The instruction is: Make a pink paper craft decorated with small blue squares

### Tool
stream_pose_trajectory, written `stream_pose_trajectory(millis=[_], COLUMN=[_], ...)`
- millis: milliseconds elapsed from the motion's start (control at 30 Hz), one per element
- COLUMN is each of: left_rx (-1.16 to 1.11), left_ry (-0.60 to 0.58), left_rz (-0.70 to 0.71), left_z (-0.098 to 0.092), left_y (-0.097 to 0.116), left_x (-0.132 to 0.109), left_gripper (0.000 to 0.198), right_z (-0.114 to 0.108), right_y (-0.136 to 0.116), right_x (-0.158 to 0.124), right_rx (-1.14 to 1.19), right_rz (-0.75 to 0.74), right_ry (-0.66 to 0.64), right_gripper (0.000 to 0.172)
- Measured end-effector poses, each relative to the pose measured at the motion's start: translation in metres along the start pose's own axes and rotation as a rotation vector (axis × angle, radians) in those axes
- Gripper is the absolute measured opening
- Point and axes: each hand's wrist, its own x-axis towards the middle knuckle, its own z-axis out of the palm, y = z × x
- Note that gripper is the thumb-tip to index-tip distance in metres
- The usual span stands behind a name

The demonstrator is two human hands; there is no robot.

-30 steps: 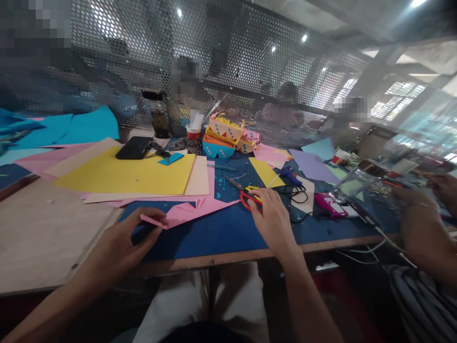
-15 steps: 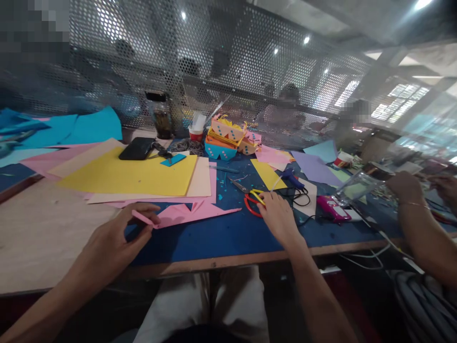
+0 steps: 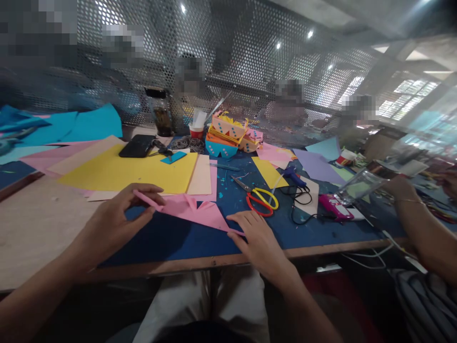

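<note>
A folded pink paper piece with cut notches along its upper edge stretches between my hands above the blue table surface. My left hand pinches its left end, where a flap stands up. Around the narrow right end, the fingers and thumb of my right hand are closed. Just beyond my right hand lie scissors with one red and one yellow handle loop, touched by neither hand. Yellow paper on a stack of coloured sheets is behind my left hand.
Behind are a black wallet-like item, a jar, a red cup and stacked decorated paper crafts. To the right lie a blue glue gun with its cord and a magenta device. Another person's hand holds a clear container.
My right hand has left the scissors, moved left and nearer me, and taken the pink paper's right end. The paper's left end has risen slightly, so it slants down to the right.
</note>
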Motion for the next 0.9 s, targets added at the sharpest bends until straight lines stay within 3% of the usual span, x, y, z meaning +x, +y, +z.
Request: stream_pose_trajectory(millis=[200,433,667,767,900], left_rx=[-0.139,-0.219,-0.268,-0.266,-0.318], left_ry=[-0.093,-0.172,-0.196,-0.169,-0.156], left_rz=[-0.053,0.018,0.014,-0.003,0.011], left_z=[0.008,0.041,0.061,0.063,0.065], left_y=[0.009,-0.003,-0.012,-0.008,0.002], left_x=[0.038,0.075,0.081,0.079,0.077], left_gripper=[0.051,0.05,0.053,0.058,0.048], right_z=[0.012,0.023,0.027,0.033,0.04], right_y=[-0.012,-0.033,-0.034,-0.031,-0.032], right_x=[-0.016,-0.031,-0.043,-0.047,-0.05], right_rx=[0.026,-0.006,-0.004,-0.022,0.006], right_rz=[0.004,-0.02,-0.098,-0.125,-0.168], right_ry=[0.039,0.138,0.128,0.153,0.194], right_gripper=[0.027,0.026,0.04,0.034,0.032])
